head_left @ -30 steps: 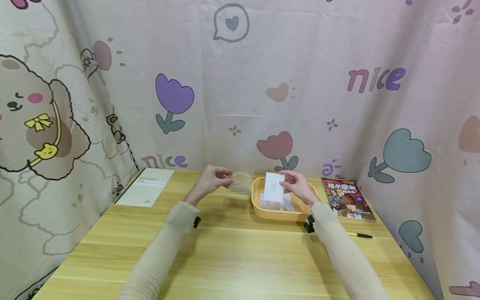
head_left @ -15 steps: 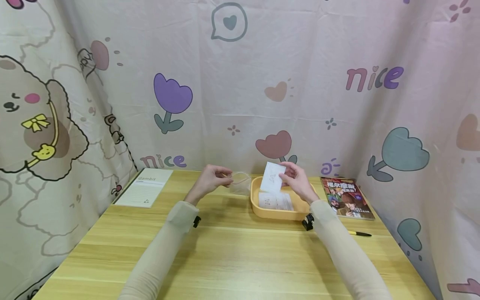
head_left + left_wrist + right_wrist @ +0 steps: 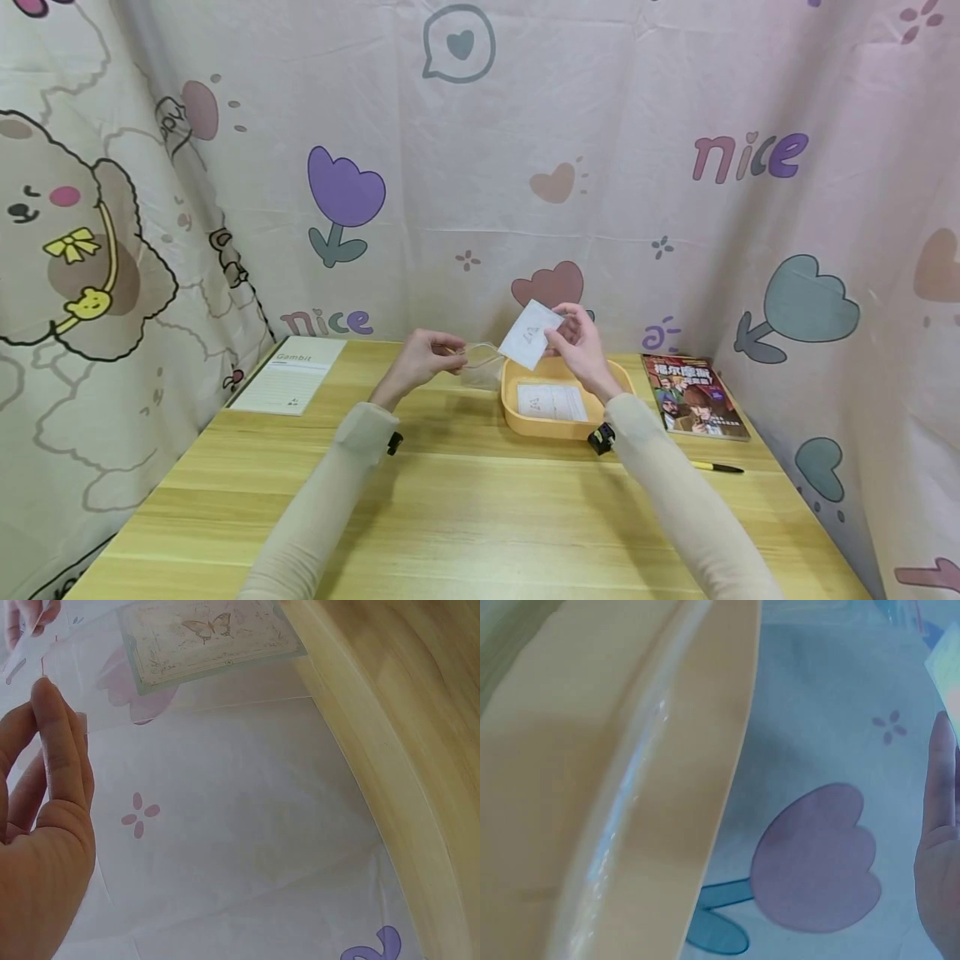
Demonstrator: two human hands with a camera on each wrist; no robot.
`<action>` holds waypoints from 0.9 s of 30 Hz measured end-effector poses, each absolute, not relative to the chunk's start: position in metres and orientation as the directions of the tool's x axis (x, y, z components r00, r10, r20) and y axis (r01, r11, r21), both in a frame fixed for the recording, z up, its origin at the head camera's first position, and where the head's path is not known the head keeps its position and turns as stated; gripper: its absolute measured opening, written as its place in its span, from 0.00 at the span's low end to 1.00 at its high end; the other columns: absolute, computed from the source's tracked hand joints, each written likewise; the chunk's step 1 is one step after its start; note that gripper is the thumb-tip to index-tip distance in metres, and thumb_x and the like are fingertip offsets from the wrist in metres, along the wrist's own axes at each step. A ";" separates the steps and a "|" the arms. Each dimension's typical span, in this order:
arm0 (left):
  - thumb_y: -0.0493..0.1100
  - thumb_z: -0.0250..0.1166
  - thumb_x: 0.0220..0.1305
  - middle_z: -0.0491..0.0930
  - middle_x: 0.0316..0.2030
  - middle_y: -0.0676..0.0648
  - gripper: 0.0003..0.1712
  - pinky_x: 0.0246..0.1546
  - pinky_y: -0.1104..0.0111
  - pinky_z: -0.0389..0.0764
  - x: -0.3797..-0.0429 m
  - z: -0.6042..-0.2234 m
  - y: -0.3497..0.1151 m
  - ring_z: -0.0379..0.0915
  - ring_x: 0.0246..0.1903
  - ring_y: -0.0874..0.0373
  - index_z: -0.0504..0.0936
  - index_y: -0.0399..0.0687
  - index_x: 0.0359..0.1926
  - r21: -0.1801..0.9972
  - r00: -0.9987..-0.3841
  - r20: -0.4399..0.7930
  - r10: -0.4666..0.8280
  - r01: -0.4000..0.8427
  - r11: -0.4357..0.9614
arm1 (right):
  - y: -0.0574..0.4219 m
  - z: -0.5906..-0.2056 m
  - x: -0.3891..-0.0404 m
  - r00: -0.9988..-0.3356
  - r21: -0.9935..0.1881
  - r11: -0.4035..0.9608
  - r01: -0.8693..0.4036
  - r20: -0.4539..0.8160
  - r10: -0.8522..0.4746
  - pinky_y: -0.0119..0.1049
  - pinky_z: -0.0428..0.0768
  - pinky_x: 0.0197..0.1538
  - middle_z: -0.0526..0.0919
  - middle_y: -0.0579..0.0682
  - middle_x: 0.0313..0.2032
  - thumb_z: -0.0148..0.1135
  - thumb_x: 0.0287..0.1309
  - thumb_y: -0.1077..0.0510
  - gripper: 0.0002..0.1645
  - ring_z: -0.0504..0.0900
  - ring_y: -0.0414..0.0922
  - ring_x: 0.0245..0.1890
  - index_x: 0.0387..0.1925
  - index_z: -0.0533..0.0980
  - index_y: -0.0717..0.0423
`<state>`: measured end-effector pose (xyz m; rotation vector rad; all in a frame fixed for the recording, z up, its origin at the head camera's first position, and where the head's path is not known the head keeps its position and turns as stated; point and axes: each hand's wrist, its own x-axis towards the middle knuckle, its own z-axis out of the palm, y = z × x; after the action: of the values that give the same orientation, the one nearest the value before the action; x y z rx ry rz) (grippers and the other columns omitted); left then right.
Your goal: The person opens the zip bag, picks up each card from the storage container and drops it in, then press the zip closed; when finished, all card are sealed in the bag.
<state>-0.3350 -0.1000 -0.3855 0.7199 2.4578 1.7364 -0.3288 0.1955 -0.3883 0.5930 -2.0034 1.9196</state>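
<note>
My left hand (image 3: pixel 420 362) pinches the top edge of a clear plastic zip bag (image 3: pixel 480 377) that hangs just left of the yellow tray (image 3: pixel 558 427). Inside the bag, in the left wrist view, a green-bordered card with a butterfly (image 3: pixel 210 630) shows through. My right hand (image 3: pixel 581 343) holds a white card with a small line drawing (image 3: pixel 528 335) between thumb and fingers. That card is tilted, its lower left corner close to the bag's opening; whether they touch I cannot tell. Another white printed card (image 3: pixel 553 403) lies in the tray.
At the far left of the wooden table (image 3: pixel 450 517) lies a notepad (image 3: pixel 291 379) marked Gambit. To the right are a comic-style booklet (image 3: pixel 696 396) and a yellow-and-black pen (image 3: pixel 720 467). A patterned curtain (image 3: pixel 450 192) closes off the back and sides.
My right hand has lifted the white card up from over the tray, moved it left and tilted it toward the bag. The left hand has stayed in place with the bag.
</note>
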 end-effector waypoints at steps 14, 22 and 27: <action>0.28 0.66 0.60 0.83 0.43 0.29 0.18 0.36 0.65 0.89 -0.319 -0.368 -0.097 0.84 0.38 0.37 0.79 0.24 0.51 0.907 -0.894 0.193 0.405 0.320 0.274 | 0.155 -0.373 -0.329 -0.839 -0.841 -0.142 -0.522 0.536 -0.093 0.36 0.89 0.34 0.75 0.52 0.41 0.53 0.62 0.75 0.21 0.83 0.42 0.35 0.52 0.58 0.62; 0.31 0.67 0.60 0.83 0.45 0.30 0.18 0.36 0.64 0.89 -0.324 -0.374 -0.097 0.85 0.37 0.39 0.80 0.26 0.51 0.909 -0.892 0.203 0.403 0.324 0.261 | 0.145 -0.373 -0.332 -0.835 -0.840 -0.108 -0.532 0.542 -0.094 0.37 0.89 0.35 0.75 0.55 0.42 0.53 0.63 0.75 0.21 0.82 0.43 0.34 0.52 0.58 0.63; 0.33 0.69 0.59 0.84 0.44 0.33 0.18 0.35 0.65 0.89 -0.334 -0.384 -0.097 0.86 0.34 0.47 0.82 0.31 0.50 0.906 -0.896 0.211 0.390 0.329 0.267 | 0.143 -0.372 -0.332 -0.834 -0.840 -0.018 -0.542 0.540 -0.111 0.34 0.88 0.36 0.75 0.59 0.42 0.53 0.63 0.74 0.20 0.81 0.42 0.33 0.52 0.58 0.63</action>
<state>-0.3345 -0.0971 -0.3836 0.6985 2.4566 1.7347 -0.3321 0.1431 -0.3717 0.6836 -1.9487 1.9203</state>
